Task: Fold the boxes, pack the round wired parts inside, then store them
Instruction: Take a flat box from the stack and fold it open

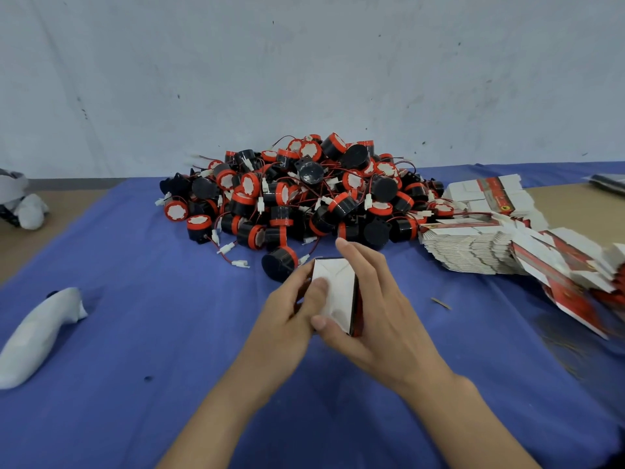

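Both hands hold one small box (pixel 336 292) above the blue cloth, its white folded flaps facing up and a dark red side on the right. My left hand (pixel 287 309) grips the box's left side with its thumb pressing on the white flap. My right hand (pixel 372 306) wraps the right side, thumb under the near edge. A big heap of round black-and-red wired parts (pixel 301 194) lies just beyond the box. One black part (pixel 279 264) sits right by my left fingers. Flat unfolded boxes (pixel 490 242) are stacked at the right.
A blue cloth (pixel 152 333) covers the table, with bare brown table (pixel 575 211) at both far sides. A white wrapped bundle (pixel 37 336) lies at the left. Another white bundle (pixel 23 204) sits at the far left edge. A pale wall stands behind.
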The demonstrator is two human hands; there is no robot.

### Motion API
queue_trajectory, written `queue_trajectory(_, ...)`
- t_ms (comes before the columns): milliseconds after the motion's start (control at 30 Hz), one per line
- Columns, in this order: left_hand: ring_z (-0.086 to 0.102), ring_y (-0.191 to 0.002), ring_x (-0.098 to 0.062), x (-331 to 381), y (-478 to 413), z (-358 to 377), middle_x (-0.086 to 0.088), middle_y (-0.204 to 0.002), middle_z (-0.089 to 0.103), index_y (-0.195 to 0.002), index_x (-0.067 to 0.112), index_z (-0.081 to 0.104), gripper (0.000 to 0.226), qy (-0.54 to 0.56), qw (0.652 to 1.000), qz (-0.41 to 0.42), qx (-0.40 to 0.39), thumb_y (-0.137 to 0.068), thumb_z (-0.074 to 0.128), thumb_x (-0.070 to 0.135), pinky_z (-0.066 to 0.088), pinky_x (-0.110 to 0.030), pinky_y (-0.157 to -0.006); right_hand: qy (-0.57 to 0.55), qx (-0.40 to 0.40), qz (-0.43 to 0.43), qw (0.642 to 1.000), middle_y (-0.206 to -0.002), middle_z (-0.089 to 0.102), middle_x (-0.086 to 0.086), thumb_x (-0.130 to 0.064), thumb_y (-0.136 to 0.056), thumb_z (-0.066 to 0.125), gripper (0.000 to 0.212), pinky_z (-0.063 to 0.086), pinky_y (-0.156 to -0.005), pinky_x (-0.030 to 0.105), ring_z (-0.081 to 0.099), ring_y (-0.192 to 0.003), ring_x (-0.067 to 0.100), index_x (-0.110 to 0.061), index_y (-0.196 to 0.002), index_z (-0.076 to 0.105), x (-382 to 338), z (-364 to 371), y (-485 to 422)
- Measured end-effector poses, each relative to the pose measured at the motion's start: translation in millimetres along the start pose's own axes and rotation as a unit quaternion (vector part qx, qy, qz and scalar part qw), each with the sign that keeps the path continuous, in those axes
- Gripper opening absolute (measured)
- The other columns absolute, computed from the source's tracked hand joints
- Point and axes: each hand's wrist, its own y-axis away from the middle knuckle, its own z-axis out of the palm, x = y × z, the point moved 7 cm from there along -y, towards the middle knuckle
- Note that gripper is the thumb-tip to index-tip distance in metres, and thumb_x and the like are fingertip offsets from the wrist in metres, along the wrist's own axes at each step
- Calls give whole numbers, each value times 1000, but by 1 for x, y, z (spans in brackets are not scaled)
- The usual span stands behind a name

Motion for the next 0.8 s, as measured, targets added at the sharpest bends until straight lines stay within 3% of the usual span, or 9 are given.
queue_trajectory(133,69,-111,-15,-6,-6,-16,7,-122,71,-126,32,66,38,135,988,-57,51,-93,51,46,59,-27,-81,-7,-19,14,1000,-158,18,-28,-63,-91,54,81,28,-122,37,21,-152,5,-33,-156,15,10,-1,-3)
queue_trajectory(233,70,-108,-22,-5,-8,-21,-4,-118,73,-116,23,75,38,170,982,-82,30,-89,57,42,59,-28,-81,8,-64,39,997,-154,-4,-47,-78,-87,46,88,13,-120,14,6,-149,-11,-48,-155,0,21,1,-3)
queue_trajectory(333,71,-102,-20,-3,-6,-24,-6,-112,75,-108,26,77,30,143,986,-86,13,-86,64,42,57,-24,-79,5,-107,52,993,-150,-6,-50,-85,-82,44,89,20,-116,16,12,-145,-14,-65,-146,-14,29,10,0)
queue_trajectory(467,69,-81,-9,0,-3,-21,5,-91,75,-89,39,63,6,-38,999,-32,-3,-90,65,44,54,-19,-69,5,-151,71,986,-148,16,-43,-69,-78,67,105,37,-108,23,35,-135,-3,-66,-143,-15,38,22,5)
queue_trajectory(533,63,-76,-6,-4,1,-14,13,-86,70,-86,41,50,17,-185,983,7,-9,-97,62,37,50,-19,-65,8,-178,82,980,-145,30,-28,-64,-76,71,107,36,-107,21,37,-131,-1,-62,-142,-13,43,33,10)
queue_trajectory(633,56,-82,-10,-16,4,0,15,-88,66,-89,42,28,31,-454,888,68,-35,-98,54,27,40,-23,-62,-69,-222,144,962,-139,41,-25,-61,-75,72,104,37,-111,24,42,-130,2,-57,-149,-2,51,47,16)
queue_trajectory(700,55,-90,-19,-18,5,6,11,-97,70,-98,38,26,31,-528,840,116,-47,-96,50,19,29,-23,-63,-113,-223,159,955,-127,56,-28,-41,-83,78,86,43,-101,18,53,-119,-2,-50,-150,24,57,49,17)
queue_trajectory(733,53,-91,-20,-17,5,8,11,-99,70,-104,37,29,30,-544,828,127,-53,-95,48,16,27,-22,-65,-114,-217,160,956,-119,60,-31,-33,-85,78,74,43,-93,11,56,-112,-5,-52,-141,33,61,48,17)
queue_trajectory(800,51,-90,-19,-14,7,11,10,-100,69,-111,34,36,23,-550,820,142,-61,-97,44,17,33,-21,-73,-101,-216,174,955,-114,62,-28,-31,-86,78,63,44,-86,10,57,-109,-6,-54,-128,39,68,45,18)
